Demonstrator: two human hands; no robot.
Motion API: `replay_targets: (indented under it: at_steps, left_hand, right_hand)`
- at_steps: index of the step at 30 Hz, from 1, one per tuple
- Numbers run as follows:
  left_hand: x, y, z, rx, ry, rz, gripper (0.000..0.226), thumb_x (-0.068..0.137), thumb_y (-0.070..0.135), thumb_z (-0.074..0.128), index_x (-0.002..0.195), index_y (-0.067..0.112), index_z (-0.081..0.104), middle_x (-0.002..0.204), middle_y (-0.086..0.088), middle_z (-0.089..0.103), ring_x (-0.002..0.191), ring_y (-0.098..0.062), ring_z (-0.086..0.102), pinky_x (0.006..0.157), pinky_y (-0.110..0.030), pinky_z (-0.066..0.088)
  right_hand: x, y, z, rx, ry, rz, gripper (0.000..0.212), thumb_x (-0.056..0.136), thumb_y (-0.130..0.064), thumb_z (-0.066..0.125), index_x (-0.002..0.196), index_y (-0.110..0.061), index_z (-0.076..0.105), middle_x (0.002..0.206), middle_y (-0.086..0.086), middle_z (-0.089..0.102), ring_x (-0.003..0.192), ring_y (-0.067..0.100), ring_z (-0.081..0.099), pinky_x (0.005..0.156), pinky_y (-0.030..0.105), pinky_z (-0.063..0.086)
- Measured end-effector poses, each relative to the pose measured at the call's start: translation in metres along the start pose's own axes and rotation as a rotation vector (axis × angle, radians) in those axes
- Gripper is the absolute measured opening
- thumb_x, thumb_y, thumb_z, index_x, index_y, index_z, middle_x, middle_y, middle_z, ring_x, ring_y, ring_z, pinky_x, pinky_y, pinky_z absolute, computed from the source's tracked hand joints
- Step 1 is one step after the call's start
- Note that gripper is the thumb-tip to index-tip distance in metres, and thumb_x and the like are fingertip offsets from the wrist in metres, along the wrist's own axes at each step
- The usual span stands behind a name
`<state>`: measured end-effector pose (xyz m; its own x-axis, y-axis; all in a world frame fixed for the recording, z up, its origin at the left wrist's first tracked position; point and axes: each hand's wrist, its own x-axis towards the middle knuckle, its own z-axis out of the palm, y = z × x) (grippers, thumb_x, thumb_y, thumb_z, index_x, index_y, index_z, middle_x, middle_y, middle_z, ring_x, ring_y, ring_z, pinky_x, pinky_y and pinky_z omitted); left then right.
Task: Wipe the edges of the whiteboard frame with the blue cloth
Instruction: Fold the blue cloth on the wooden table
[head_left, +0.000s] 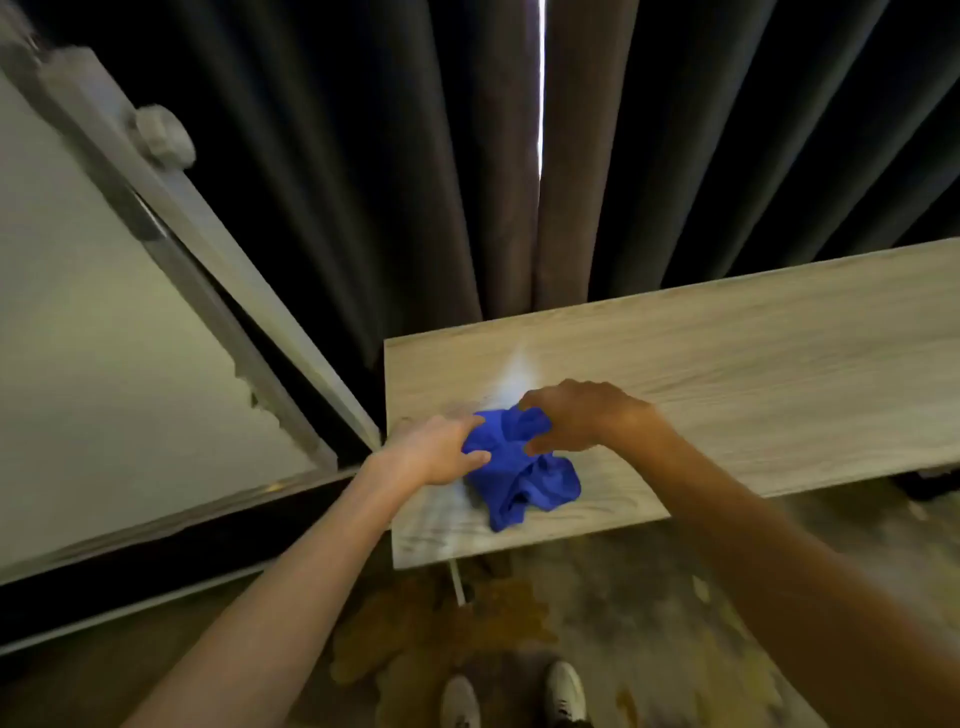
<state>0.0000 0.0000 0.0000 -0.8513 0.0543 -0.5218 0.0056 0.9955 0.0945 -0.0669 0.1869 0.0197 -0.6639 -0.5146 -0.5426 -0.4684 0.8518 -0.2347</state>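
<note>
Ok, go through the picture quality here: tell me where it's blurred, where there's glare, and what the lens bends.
Head view: motion blur smears the whiteboard frame at left; a bright slit between the curtains blows out and throws a pale glare patch on the table; the wide lens splays the curtain folds outward; the blue cloth stays fairly sharp, with the left hand and right hand on it.

- To my right the pale wood-grain tabletop (753, 374) lies bare, open for a hand.
- Behind it, dark pleated curtains (363, 182) wall off the far edge.
- At my left the grey-framed whiteboard (104, 338) stands near the table's corner, a narrow dark gap between.
</note>
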Motion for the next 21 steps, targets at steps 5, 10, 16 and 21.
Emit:
replay_targets:
  at_steps: [5,10,16,21]
  left_hand:
    - [0.021,0.002,0.053,-0.04,0.018,-0.036,0.065,0.097,0.055,0.051,0.154,0.031,0.034,0.143,-0.003,0.056,0.129,-0.028,0.053,0.099,-0.043,0.047]
    - [0.042,0.006,0.094,-0.068,0.065,-0.068,0.078,0.092,0.053,0.059,0.158,0.029,0.024,0.156,0.0,0.04,0.136,-0.027,0.046,0.103,-0.042,0.045]
    - [0.052,0.007,0.115,-0.114,0.206,-0.111,0.054,0.096,0.045,0.058,0.146,0.028,0.045,0.137,0.002,0.055,0.116,-0.021,0.06,0.09,-0.039,0.054]
    - [0.044,0.007,0.095,-0.185,0.283,-0.111,0.036,0.097,0.044,0.057,0.13,0.028,0.059,0.123,0.005,0.064,0.105,-0.02,0.065,0.081,-0.038,0.056]
  right_hand:
    - [0.036,-0.003,0.054,-0.025,-0.006,0.007,0.068,0.085,-0.05,0.065,0.143,-0.026,0.041,0.14,0.008,0.048,0.127,0.03,0.048,0.093,0.042,0.042]
    - [0.063,-0.006,0.093,-0.083,0.022,0.017,0.085,0.078,-0.057,0.07,0.148,-0.028,0.032,0.151,0.009,0.032,0.141,0.032,0.026,0.103,0.05,0.037]
    - [0.079,-0.007,0.114,-0.088,0.11,0.041,0.063,0.085,-0.043,0.068,0.14,-0.024,0.044,0.143,0.007,0.041,0.136,0.031,0.032,0.092,0.043,0.048]
    - [0.078,-0.009,0.103,-0.009,0.182,0.004,0.033,0.09,-0.03,0.063,0.119,-0.015,0.057,0.117,0.008,0.06,0.114,0.027,0.052,0.08,0.037,0.047]
